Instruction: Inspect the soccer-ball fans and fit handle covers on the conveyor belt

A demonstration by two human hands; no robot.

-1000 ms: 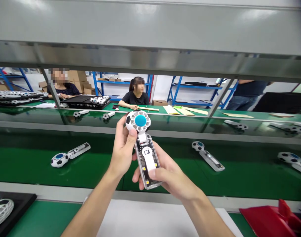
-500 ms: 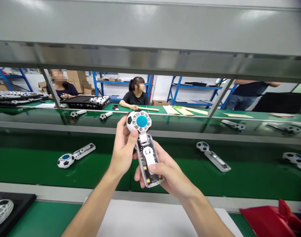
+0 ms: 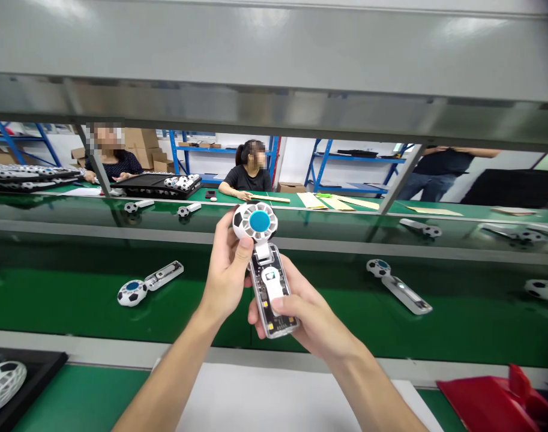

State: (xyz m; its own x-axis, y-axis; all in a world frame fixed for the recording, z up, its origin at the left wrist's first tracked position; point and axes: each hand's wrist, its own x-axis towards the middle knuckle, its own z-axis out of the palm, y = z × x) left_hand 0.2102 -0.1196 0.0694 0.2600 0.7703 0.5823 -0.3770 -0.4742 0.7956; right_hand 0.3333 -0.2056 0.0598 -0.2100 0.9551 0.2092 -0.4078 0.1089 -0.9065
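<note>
Since earlier, two whole fans point(image 3: 132, 293) on the near belt point(image 3: 53, 309) have slid rightward: one left of the left hand point(image 3: 226, 273), one right of the right hand point(image 3: 308, 321). Both hands clasp one held fan point(image 3: 269, 276): blue-centred ball head point(image 3: 259, 221), clear handle point(image 3: 272, 289).

Blue shelving point(image 3: 364, 158), cardboard boxes point(image 3: 141, 140), seated person point(image 3: 250, 179) in black, red object point(image 3: 485, 401) lower right
</note>
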